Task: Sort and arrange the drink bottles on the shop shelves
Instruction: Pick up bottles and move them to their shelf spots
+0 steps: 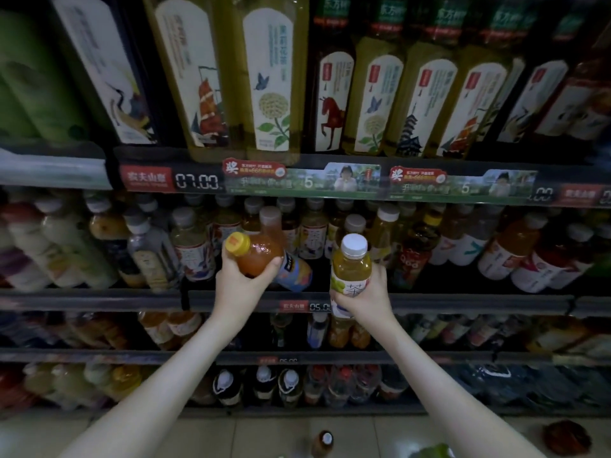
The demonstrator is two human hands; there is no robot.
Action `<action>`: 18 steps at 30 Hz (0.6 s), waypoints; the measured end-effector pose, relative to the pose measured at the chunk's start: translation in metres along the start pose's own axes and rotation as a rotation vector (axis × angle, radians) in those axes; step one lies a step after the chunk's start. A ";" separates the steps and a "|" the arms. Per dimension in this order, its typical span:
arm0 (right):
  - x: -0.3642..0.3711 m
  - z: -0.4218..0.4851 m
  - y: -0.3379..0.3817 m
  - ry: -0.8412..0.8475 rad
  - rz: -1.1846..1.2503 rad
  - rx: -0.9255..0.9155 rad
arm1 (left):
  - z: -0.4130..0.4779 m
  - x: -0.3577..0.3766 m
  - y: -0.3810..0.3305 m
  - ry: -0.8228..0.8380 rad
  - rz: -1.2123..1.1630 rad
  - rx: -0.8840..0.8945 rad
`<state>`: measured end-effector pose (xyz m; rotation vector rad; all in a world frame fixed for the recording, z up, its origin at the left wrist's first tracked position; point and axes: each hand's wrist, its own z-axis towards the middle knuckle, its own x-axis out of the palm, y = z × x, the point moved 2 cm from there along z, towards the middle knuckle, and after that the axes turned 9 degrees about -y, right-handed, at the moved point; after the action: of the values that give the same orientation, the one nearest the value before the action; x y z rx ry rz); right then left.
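1. Far L: white bottles [43, 246] lean on the mid shelf [99, 299]. They look blurry.
2. Top shelf strip: a price tag [197, 181] reads 07.00. Big tea bottles stand above it.
3. L hand [238, 282] is wrapped round the orange bottle [261, 252], fingers curled on its fat part.
4. The orange bottle is tipped over. Its yellow cap [237, 243] points up & L, and its bottom end w/ a blue label points into the mid shelf. Can't tell if it touches the shelf.
5. Big flower bottle [271, 77] stands on the top shelf, above the hands.
6. R hand [370, 295] is wrapped round the yellow tea bottle [351, 266], low down on its label.
7. The yellow tea bottle stands straight up w/ a white cap [353, 245] on top. It is in front of the mid shelf edge & hides the end of a small price tag [305, 306]. It is near the orange bottle, not touching.
8. Floor [264, 434]: a small bottle [323, 442] sits btw the two arms. A red thing [567, 438] lies far R.
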<state>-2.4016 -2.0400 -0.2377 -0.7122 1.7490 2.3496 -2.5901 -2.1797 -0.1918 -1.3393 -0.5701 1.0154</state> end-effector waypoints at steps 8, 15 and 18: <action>0.034 0.011 0.014 -0.011 0.087 0.008 | 0.007 -0.023 -0.001 -0.004 0.002 0.006; 0.011 0.006 -0.002 -0.052 0.052 0.035 | 0.008 0.021 -0.014 0.172 0.108 0.053; -0.012 0.005 -0.007 -0.110 0.063 0.047 | 0.011 0.049 -0.021 0.200 0.191 0.109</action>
<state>-2.3896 -2.0310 -0.2376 -0.5175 1.7980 2.3310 -2.5702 -2.1309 -0.1792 -1.3976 -0.2360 1.0360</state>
